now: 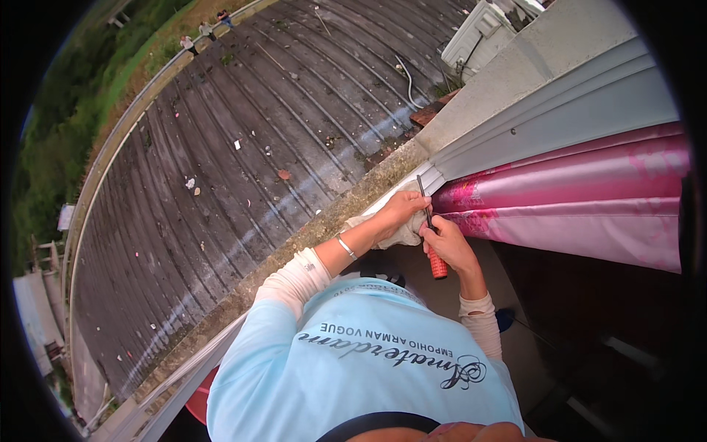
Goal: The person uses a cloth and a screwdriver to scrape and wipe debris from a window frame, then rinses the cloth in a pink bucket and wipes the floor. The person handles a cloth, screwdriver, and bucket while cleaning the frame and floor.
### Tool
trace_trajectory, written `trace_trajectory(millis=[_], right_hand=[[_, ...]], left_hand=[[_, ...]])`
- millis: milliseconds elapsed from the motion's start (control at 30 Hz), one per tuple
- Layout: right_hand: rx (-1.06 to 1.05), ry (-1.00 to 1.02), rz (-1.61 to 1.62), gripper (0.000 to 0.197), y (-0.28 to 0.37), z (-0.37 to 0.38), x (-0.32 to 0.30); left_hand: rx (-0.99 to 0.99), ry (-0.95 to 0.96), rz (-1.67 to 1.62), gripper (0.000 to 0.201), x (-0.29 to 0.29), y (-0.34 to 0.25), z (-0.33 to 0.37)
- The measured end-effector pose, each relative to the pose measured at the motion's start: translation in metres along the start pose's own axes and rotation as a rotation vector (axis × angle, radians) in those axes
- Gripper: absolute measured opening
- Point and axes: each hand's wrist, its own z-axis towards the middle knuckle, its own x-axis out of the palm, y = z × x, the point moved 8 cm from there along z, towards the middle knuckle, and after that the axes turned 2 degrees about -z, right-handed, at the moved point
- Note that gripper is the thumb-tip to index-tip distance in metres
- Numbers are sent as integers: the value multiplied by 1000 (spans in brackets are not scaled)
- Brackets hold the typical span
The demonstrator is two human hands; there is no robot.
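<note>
My right hand is closed round a slim tool with a red-orange handle and a thin dark shaft pointing away from me. It looks like a screwdriver or a file; its tip is too small to tell. My left hand is closed, its fingertips pinching the shaft near the middle. Under and around the left hand lies a crumpled beige cloth, partly hidden by the hand. Both hands are at the white window track, beside the corner of the frame.
A pink satin curtain hangs right of my hands, below the pale window frame. Beyond the rough concrete ledge spreads a dark ribbed roof with scattered litter. A white box-like unit stands far right. Several people are at the roof's far edge.
</note>
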Motion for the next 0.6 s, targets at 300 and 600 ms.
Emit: trace_trajectory(millis=[300,600], right_hand=[[-506,-237,-941,13,106,-52,-38],[-509,-377,-1417,25,250,-82,-103]], left_hand=[[78,-52,-304,25,10,4,7],[526,-418,1047,20,-24,-25,-44]])
